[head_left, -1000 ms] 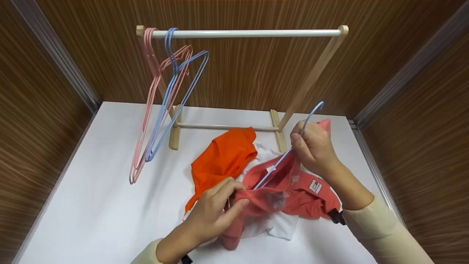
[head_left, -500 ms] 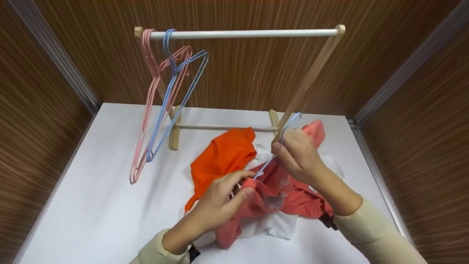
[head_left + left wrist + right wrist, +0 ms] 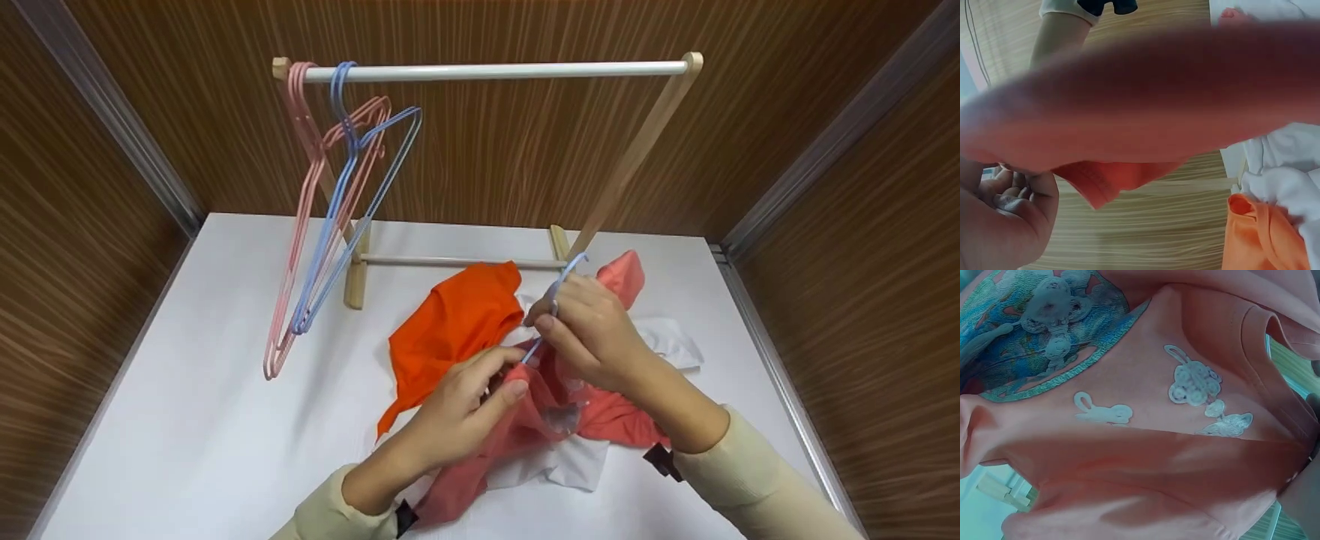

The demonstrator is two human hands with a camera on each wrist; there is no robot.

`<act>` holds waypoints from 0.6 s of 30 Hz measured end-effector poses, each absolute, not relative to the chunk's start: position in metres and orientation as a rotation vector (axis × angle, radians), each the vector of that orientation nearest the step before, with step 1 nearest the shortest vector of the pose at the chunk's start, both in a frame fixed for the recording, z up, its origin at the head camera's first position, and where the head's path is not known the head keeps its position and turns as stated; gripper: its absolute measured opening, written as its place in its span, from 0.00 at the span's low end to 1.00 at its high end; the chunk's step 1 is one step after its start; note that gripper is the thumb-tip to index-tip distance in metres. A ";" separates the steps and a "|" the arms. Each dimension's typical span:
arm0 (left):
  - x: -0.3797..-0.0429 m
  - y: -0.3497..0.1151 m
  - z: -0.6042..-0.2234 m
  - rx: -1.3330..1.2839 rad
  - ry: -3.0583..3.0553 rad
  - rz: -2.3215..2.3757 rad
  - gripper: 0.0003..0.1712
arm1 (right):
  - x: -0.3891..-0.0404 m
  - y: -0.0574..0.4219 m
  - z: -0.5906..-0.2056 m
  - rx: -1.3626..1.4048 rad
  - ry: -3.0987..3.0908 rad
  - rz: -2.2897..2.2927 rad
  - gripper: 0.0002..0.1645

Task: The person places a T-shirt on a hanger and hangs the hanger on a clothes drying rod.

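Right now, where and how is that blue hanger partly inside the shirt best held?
Probably grip the hanger just below its hook, from the right, where the right hand holds it: the hook pokes out, while the lower part disappears into the coral shirt.

Rack [image 3: 495, 72] stood on white table [image 3: 172, 420]

The rack's two wooden feet [image 3: 355, 285] rested toward the back of the table. In front lay orange cloth [image 3: 442, 322], with white cloth [image 3: 581, 461] spread beside it, mostly to the right.
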State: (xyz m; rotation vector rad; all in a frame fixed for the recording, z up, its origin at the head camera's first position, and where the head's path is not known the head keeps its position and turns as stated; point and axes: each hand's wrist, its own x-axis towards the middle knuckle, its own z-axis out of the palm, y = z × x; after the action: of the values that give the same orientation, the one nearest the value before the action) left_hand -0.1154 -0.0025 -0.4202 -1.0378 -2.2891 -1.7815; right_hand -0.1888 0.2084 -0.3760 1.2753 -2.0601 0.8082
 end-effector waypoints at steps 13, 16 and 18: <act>-0.106 -0.011 -0.424 -1.095 -2.201 -1.811 0.10 | -0.219 0.265 -0.389 1.066 -2.070 0.868 0.26; -0.104 -0.012 -0.423 -1.092 -2.198 -1.812 0.10 | -0.224 0.277 -0.396 1.039 -2.109 0.796 0.25; -0.102 -0.012 -0.421 -1.086 -2.199 -1.825 0.11 | -0.227 0.283 -0.399 1.023 -2.128 0.769 0.25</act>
State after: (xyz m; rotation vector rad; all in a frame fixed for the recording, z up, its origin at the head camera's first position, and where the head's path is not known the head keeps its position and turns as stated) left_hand -0.1024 -0.0122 -0.4215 -1.0864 -2.1986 -1.8252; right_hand -0.2271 0.2831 -0.3993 1.0229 -2.1283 0.7688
